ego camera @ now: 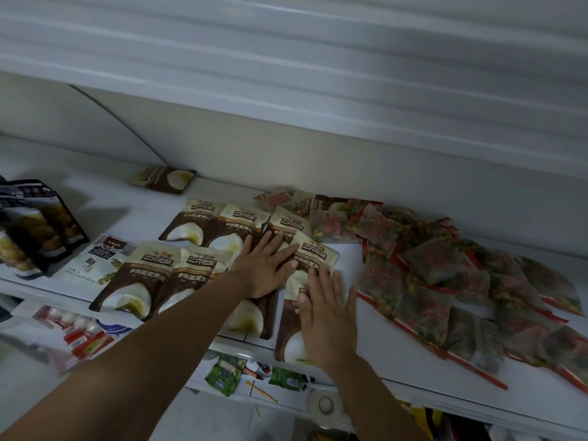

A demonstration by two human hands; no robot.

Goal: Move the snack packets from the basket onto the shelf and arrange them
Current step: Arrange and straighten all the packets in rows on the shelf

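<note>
The left hand (267, 265) lies flat, fingers straight and spread, on the brown-and-cream snack packets (143, 275), holding nothing. Just beside it the right hand (327, 316) presses flat on another packet of the same kind at the shelf's front edge. These packets lie in overlapping rows on the white shelf (413, 370), with a heap of red-trimmed packets (445, 272) to the right and dark bags (38, 224) standing at the left.

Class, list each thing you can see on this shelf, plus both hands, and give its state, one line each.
brown packets: lying flat, overlapping in rows.
left hand: open, pressed flat on the brown packets.
front brown packet: flat, under the right hand.
right hand: open, fingers straight.
lone brown packet: flat, apart at the back.
red-trimmed packets: heaped loosely.
dark packets: standing, leaning.
</note>
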